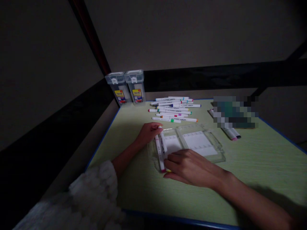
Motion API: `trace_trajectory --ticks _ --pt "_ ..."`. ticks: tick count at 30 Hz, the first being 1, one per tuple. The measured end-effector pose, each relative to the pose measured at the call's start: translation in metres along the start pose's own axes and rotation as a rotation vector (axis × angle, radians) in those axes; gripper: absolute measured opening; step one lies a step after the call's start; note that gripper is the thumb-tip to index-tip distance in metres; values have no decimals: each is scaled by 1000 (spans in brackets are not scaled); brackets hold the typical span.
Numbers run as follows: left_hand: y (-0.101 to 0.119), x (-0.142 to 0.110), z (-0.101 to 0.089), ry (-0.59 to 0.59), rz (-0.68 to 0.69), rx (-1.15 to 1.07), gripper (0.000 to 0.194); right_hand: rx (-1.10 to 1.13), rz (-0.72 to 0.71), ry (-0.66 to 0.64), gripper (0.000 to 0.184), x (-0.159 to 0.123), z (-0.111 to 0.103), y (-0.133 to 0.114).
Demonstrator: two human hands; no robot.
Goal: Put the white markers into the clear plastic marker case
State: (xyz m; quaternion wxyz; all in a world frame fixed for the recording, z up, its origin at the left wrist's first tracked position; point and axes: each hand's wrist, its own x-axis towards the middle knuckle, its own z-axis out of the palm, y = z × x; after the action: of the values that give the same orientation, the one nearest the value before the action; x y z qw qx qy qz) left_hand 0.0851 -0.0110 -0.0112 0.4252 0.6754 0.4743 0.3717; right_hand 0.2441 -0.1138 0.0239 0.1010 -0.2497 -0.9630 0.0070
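Observation:
An opened clear plastic marker case (203,143) lies flat on the table, with white inserts in both halves. In its left half rests a white marker with a magenta end (160,156). Beside that one is a second white marker (163,141), whose yellow end shows near my right hand. My left hand (152,130) pinches this second marker at its far end. My right hand (183,164) is closed around its near end, over the case's left half; the fingertips partly hide the marker.
Behind the case several white markers with coloured ends (175,110) lie in a loose pile on the green table (134,179). Two lidded clear containers (137,89) stand at the back left. At the right, a pair of thicker markers (230,131) lies beside a blurred-out flat object (236,111).

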Motion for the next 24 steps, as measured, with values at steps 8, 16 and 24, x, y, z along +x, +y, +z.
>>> trace_trajectory --ticks 8,16,24 --pt "-1 0 5 78 -26 -53 18 -39 -60 -32 25 -3 -3 3" --pt "-4 0 4 69 -1 -50 19 84 -12 -103 21 -3 -1 5" --pt "-8 3 -1 50 50 -23 14 183 21 -131 18 -3 -5 6"
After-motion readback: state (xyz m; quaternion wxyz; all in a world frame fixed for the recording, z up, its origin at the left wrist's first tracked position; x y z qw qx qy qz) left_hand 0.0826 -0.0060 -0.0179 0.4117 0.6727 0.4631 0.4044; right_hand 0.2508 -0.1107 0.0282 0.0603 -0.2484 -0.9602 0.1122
